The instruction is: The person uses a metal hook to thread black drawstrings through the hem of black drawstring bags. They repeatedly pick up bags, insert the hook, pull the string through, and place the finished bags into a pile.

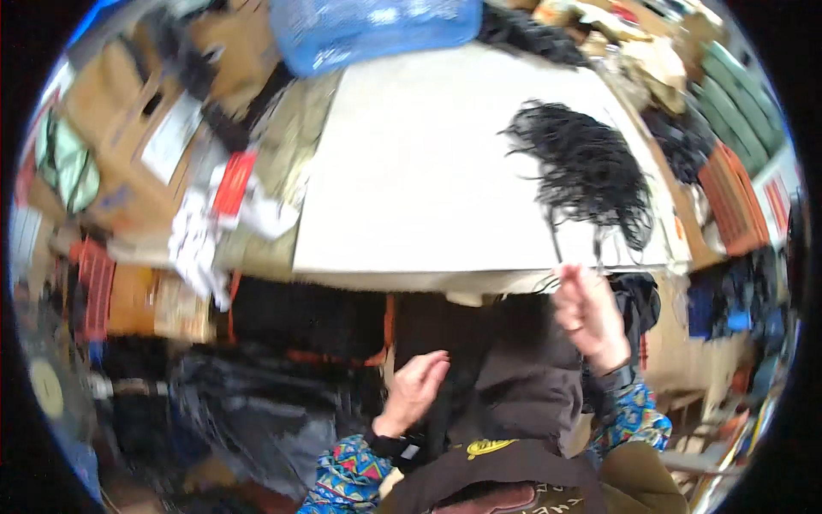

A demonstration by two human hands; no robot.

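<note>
A loose pile of thin black cords (591, 167) lies on the right side of the white tabletop (419, 171), with strands trailing to the front edge. Just past that edge, my right hand (592, 315) pinches the end of a black cord between thumb and fingers; motion blurs the tips. My left hand (415, 391) is closed over my lap, thumb pressed to the fingers, apart from the table. Whether anything small sits in it is hidden. Patterned blue sleeves and dark cuffs cover both forearms.
A blue clear plastic bin (377, 32) stands at the table's far edge. Cardboard boxes (128, 128) and a white cloth bundle (201, 236) are on the left. To the right are an orange crate (734, 199) and green stacked bundles (736, 111). Black bags (257, 411) lie at lower left.
</note>
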